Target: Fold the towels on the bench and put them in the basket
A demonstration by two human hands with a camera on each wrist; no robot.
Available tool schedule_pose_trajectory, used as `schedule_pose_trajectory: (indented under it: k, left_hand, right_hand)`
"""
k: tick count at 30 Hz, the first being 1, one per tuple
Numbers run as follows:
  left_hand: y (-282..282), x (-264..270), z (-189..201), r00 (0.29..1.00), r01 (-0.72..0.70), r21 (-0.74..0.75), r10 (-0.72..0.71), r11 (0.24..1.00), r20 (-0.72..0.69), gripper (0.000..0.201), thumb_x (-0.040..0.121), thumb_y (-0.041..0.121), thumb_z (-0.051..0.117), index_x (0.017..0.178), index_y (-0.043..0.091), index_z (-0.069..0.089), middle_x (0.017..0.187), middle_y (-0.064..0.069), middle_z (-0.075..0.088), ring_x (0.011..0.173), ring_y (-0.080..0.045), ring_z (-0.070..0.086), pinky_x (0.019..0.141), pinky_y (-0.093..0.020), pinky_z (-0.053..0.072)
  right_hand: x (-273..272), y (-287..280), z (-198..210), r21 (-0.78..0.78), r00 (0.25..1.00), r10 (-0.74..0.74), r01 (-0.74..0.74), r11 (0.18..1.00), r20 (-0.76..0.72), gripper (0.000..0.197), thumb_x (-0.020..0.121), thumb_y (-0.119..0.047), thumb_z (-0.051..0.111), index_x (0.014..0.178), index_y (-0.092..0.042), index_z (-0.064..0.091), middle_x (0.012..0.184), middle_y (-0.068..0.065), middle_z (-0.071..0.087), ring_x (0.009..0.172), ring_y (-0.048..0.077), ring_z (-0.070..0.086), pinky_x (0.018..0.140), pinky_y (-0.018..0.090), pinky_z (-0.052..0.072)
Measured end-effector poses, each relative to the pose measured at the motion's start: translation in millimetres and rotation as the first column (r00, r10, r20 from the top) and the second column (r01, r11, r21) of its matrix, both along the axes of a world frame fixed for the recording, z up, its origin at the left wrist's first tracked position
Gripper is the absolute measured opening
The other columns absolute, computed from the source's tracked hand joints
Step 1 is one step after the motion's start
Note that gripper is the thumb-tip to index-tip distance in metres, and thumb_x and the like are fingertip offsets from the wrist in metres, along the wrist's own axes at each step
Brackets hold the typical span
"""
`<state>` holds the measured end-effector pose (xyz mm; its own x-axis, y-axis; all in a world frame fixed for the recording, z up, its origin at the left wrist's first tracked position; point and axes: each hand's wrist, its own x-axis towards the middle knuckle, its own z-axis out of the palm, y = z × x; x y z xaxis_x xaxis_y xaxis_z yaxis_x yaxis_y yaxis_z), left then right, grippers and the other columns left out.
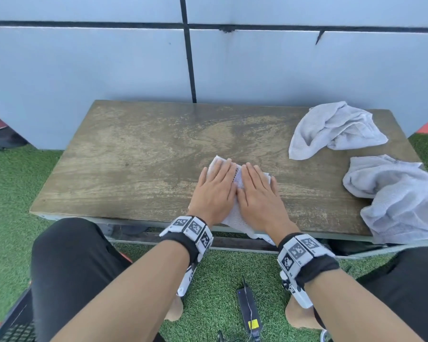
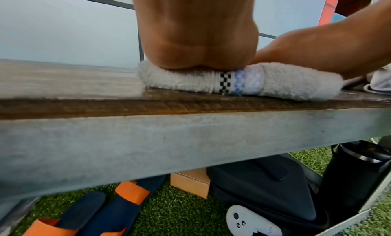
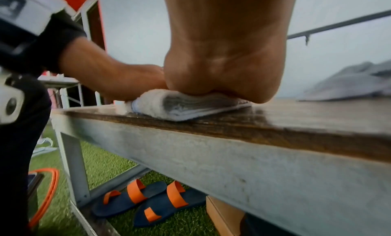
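Note:
A folded white towel (image 1: 239, 180) with a black and blue checked band lies near the front edge of the wooden bench (image 1: 134, 156). My left hand (image 1: 216, 188) and right hand (image 1: 257, 191) lie flat side by side on it, fingers straight, pressing it down. In the left wrist view the heel of my left hand (image 2: 196, 38) squashes the towel (image 2: 285, 82). The right wrist view shows my right hand (image 3: 226, 55) on the towel (image 3: 169, 105). Two crumpled grey-white towels, one (image 1: 331, 129) at the back right and one (image 1: 400, 196) at the front right, sit on the bench.
A dark crate-like basket (image 1: 13, 319) shows at the bottom left on the green turf. A black power adapter (image 1: 248, 309) lies between my feet. Under the bench are orange-strapped sandals (image 3: 148, 201), a cardboard box (image 2: 190, 184) and a black bag (image 2: 275, 186).

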<state>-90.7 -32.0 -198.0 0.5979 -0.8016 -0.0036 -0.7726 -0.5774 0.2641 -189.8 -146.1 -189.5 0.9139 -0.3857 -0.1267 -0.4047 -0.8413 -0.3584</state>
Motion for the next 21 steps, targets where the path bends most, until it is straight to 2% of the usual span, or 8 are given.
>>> schedule_pose_trajectory:
  k: [4, 7, 12, 14, 16, 18, 21]
  left_hand:
    - [-2.7, 15.6, 1.9, 0.998, 0.020, 0.048, -0.017, 0.999, -0.057, 0.057, 0.108, 0.041, 0.011, 0.161, 0.023, 0.002, 0.168, 0.011, -0.004, 0.154, -0.010, -0.012, 0.125, -0.048, -0.001]
    - [-6.8, 26.6, 2.9, 0.996, -0.040, 0.078, 0.046, 0.996, -0.082, 0.058, 0.107, 0.044, 0.010, 0.161, 0.024, 0.000, 0.168, 0.012, -0.006, 0.155, -0.017, -0.011, 0.125, -0.052, -0.002]
    - [-15.7, 27.9, 6.8, 0.981, -0.192, 0.110, 0.191, 0.975, 0.015, 0.064, 0.107, 0.046, 0.013, 0.160, 0.012, 0.001, 0.169, -0.003, -0.005, 0.155, -0.024, -0.010, 0.124, -0.053, -0.003]
    - [-13.2, 22.6, 12.1, 0.971, -0.238, 0.056, 0.236, 0.970, 0.041, 0.067, 0.106, 0.046, 0.018, 0.160, 0.007, 0.005, 0.168, -0.009, -0.003, 0.155, -0.025, -0.007, 0.125, -0.051, -0.001]
    - [-4.8, 16.7, 16.0, 0.955, -0.296, -0.011, 0.296, 0.955, 0.030, 0.073, 0.104, 0.048, 0.024, 0.159, 0.004, 0.007, 0.168, -0.014, -0.001, 0.155, -0.028, -0.004, 0.125, -0.050, 0.001]
    - [5.9, 9.9, 16.8, 0.919, -0.394, -0.023, 0.393, 0.919, -0.032, 0.080, 0.101, 0.051, 0.029, 0.158, 0.001, 0.006, 0.166, -0.020, 0.001, 0.155, -0.033, -0.001, 0.125, -0.050, 0.004]
    - [15.3, -1.9, 13.9, 0.855, -0.500, 0.032, 0.500, 0.865, -0.137, 0.088, 0.098, 0.061, 0.030, 0.157, -0.001, 0.011, 0.164, -0.026, 0.006, 0.153, -0.039, 0.003, 0.124, -0.050, 0.009]
  right_hand:
    - [5.6, -2.0, -0.4, -0.054, 0.997, -0.020, 0.016, 0.998, -0.075, 0.063, 0.106, -0.045, 0.010, 0.161, -0.018, -0.002, 0.169, -0.006, -0.006, 0.154, 0.009, -0.008, 0.125, 0.044, -0.007]
    - [9.1, -1.0, 2.7, -0.097, 0.992, -0.029, 0.017, 0.995, -0.123, 0.064, 0.105, -0.045, 0.011, 0.161, -0.016, -0.002, 0.169, -0.004, -0.004, 0.155, 0.013, -0.003, 0.125, 0.044, -0.002]
    - [11.8, 4.9, 12.5, -0.192, 0.973, -0.075, 0.033, 0.981, -0.219, 0.068, 0.105, -0.046, 0.012, 0.160, -0.010, -0.004, 0.168, 0.003, 0.007, 0.153, 0.026, 0.010, 0.123, 0.044, 0.013]
    - [9.9, 8.1, 16.6, -0.255, 0.962, -0.123, 0.059, 0.965, -0.244, 0.071, 0.104, -0.047, 0.015, 0.158, -0.003, 0.004, 0.162, 0.010, 0.020, 0.147, 0.028, 0.022, 0.118, 0.043, 0.023]
    - [6.4, 10.8, 21.3, -0.328, 0.955, -0.173, 0.087, 0.940, -0.241, 0.069, 0.104, -0.049, 0.019, 0.151, 0.002, 0.023, 0.144, 0.014, 0.037, 0.131, 0.028, 0.038, 0.108, 0.041, 0.032]
    - [3.8, 14.1, 28.6, -0.369, 0.941, -0.203, 0.093, 0.925, -0.271, 0.065, 0.104, -0.050, 0.021, 0.140, 0.001, 0.037, 0.128, 0.014, 0.045, 0.118, 0.028, 0.046, 0.101, 0.040, 0.036]
    - [0.8, 18.2, 36.1, -0.444, 0.916, -0.192, 0.017, 0.896, -0.352, 0.066, 0.105, -0.050, 0.019, 0.132, 0.003, 0.048, 0.120, 0.017, 0.052, 0.111, 0.030, 0.053, 0.097, 0.040, 0.038]
